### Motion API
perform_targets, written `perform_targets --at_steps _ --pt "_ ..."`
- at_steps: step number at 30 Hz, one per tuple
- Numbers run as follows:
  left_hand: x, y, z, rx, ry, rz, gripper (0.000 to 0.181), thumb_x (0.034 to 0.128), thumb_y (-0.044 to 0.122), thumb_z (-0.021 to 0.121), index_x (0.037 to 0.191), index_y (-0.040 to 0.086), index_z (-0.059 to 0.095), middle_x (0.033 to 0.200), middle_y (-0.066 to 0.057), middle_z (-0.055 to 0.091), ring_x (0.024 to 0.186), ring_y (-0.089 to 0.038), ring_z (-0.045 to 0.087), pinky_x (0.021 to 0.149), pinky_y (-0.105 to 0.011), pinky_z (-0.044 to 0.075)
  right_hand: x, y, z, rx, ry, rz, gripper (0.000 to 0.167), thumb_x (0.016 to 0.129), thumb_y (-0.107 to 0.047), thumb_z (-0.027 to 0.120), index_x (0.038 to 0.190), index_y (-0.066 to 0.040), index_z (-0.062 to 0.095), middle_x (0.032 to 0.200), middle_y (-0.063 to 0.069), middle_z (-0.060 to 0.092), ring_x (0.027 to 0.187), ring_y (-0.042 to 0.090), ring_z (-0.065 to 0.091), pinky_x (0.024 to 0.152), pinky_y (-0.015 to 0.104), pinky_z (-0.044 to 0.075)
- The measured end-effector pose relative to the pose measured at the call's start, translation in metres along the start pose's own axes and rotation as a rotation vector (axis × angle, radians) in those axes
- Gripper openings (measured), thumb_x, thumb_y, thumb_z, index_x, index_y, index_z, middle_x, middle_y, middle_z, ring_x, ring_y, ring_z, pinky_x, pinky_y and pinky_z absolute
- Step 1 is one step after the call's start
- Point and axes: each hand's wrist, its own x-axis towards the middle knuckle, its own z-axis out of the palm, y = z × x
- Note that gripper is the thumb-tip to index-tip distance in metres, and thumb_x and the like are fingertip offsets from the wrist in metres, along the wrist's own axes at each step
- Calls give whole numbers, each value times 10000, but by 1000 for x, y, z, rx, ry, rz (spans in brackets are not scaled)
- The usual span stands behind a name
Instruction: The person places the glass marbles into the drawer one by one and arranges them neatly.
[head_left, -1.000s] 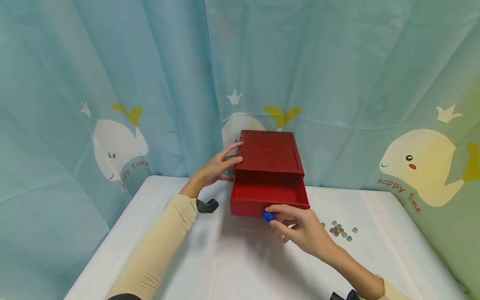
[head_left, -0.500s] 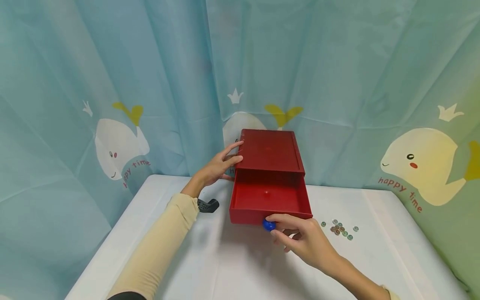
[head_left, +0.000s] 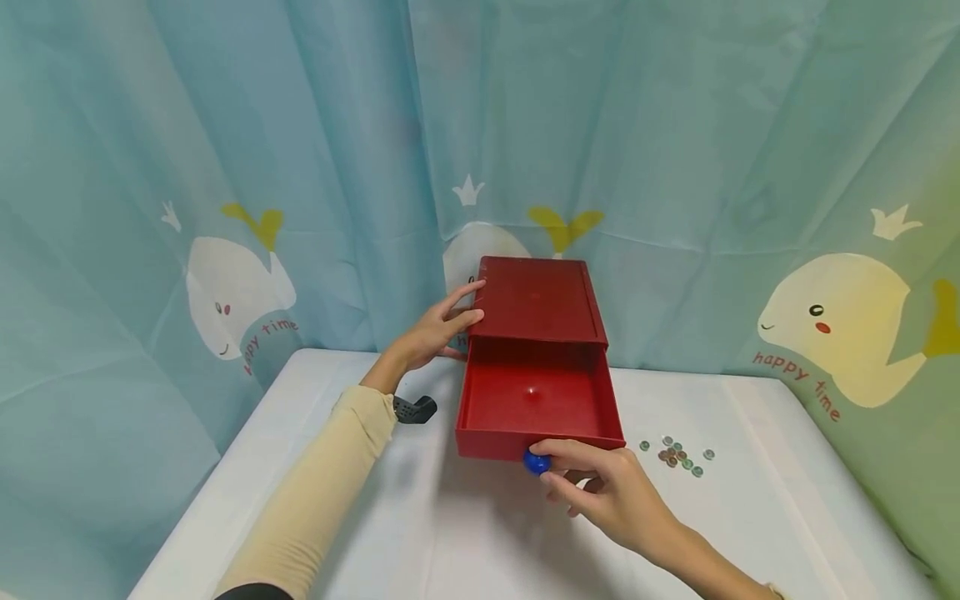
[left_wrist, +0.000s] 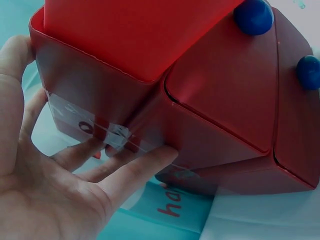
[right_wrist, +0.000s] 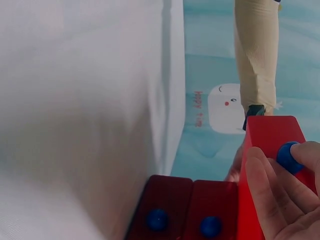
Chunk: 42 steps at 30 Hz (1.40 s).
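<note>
A red drawer unit [head_left: 536,296] stands at the back of the table, its top drawer [head_left: 502,408] pulled well out. Nothing is seen inside that drawer. At the drawer's front, my right hand [head_left: 611,496] pinches a round blue knob [head_left: 536,462] between thumb and forefinger, as the right wrist view also shows. My left hand [head_left: 435,333] steadies against the unit's left side with fingers spread. In the left wrist view its fingertips press the red casing [left_wrist: 220,150], which has clear tape on it. Two lower drawers [right_wrist: 167,200] are closed, each with its own blue knob [right_wrist: 157,220].
Several small round discs [head_left: 678,457], greenish and brown, lie on the white-covered table [head_left: 480,542] right of the unit. A blue curtain [head_left: 360,167] printed with whales hangs close behind. A black device [head_left: 415,410] sits by the left wrist.
The top drawer has slid further out toward me, the right hand drawing back with its knob. More of the drawer's floor shows. My left hand has stayed on the unit's side.
</note>
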Motion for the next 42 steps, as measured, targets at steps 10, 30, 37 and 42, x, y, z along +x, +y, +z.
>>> perform_targets --at_steps 10,30,37,42 --pt "0 0 -1 11 0 4 627 1035 336 580 1599 427 321 1588 -106 380 1350 -354 480 919 -583 555 -3 -2 2 4 2 -9 390 890 68 740 1241 -97 703 959 58 764 700 59 723 517 231 565" --pt "-1 -3 -1 3 5 0 608 1037 329 568 1593 411 336 1586 -104 384 1356 -349 490 919 -588 553 -7 -6 -10 21 -147 58 457 938 -41 737 1372 -131 624 1123 60 720 732 81 715 534 245 575" --pt "-1 -4 0 13 -4 5 621 1035 360 569 1602 404 320 1596 -103 372 1366 -352 476 914 -581 558 -13 -10 -37 84 -342 187 571 969 -158 729 1494 -187 507 1282 66 697 854 138 744 657 319 618" --pt "-1 -3 2 18 2 25 612 1037 346 554 1599 408 321 1583 -103 385 1367 -339 479 914 -590 555 -19 -11 -61 97 -409 215 615 963 -166 738 1518 -169 472 1315 53 678 902 145 746 699 344 623"
